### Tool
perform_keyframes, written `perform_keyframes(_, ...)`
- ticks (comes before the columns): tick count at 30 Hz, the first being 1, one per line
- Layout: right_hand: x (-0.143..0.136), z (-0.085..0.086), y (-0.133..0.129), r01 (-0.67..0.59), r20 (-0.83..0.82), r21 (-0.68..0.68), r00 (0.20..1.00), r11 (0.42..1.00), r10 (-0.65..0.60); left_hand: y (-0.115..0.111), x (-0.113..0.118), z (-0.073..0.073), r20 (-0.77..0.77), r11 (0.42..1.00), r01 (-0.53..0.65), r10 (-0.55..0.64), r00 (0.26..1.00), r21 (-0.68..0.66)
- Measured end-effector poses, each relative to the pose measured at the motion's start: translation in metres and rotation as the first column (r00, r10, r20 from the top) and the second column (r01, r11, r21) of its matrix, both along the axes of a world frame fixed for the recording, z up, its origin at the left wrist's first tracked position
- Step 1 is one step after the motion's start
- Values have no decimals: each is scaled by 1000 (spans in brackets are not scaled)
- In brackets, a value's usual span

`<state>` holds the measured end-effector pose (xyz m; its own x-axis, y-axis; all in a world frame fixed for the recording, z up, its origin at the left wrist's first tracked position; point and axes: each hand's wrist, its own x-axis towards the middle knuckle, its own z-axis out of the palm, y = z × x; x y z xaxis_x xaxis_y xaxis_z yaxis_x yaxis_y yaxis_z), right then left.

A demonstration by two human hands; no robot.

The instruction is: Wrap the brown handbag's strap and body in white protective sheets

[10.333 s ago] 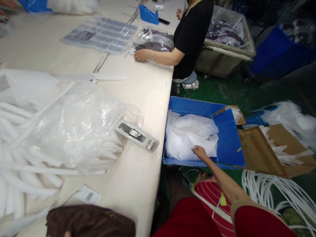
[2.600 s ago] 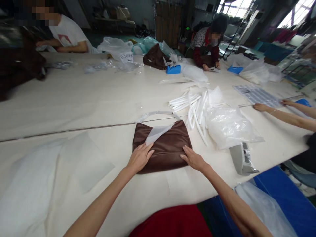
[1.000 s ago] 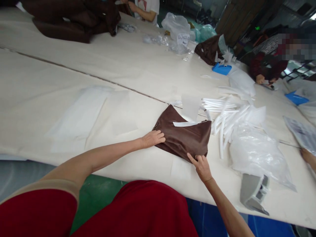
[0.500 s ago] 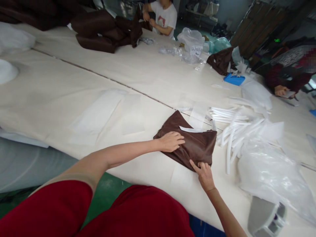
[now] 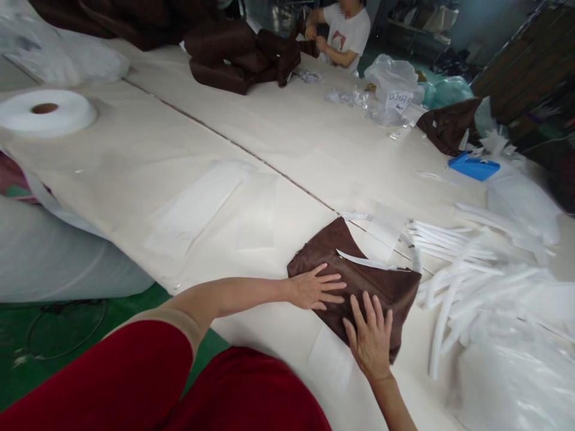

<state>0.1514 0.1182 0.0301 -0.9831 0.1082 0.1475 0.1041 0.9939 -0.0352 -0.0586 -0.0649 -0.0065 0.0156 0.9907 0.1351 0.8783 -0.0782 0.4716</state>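
A white paper tag [image 5: 399,97] reads roughly "DJ07", handwritten.

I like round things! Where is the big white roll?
In the head view, the white roll lies flat on the table at far left, well away from both hands and the brown bag.

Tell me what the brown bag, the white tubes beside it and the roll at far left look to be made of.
Brown bag: probably faux leather or satin-like fabric, with a soft dull sheen and creases under both flat hands. White tubes: likely foam or soft plastic, matte, bending in loose curves. Roll: thin white non-woven or foam sheet, wound on a brown cardboard-like core.
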Motion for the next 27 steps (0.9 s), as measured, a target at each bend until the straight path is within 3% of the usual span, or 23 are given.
perform_keyframes(4,3,-51,4,-55,-38,51,998,997,57,-5,4,-14,40,1000,-5,4,999,18)
perform_keyframes(7,13,-77,10,-53,-95,21,994,998,54,-6,5,-17,106,999,9,-5,994,-38)
perform_keyframes(12,16,-93,16,-79,-131,51,988,996,85,-5,3,-12,160,999,11,-4,987,-43)
perform_keyframes(17,17,-112,25,-80,-148,65,985,995,89,-4,4,-12,60,1000,16,-17,998,23)
perform_keyframes(21,22,-109,29,-61,-148,3,987,998,61,-5,8,-13,-83,999,-17,20,996,33)
perform_keyframes(24,11,-87,24,-23,-154,-48,988,999,15,-5,8,-16,-171,995,-25,41,984,92)
perform_keyframes(27,-31,-56,4,-62,-168,-201,985,978,28,-2,7,-18,-236,989,-24,58,970,144)
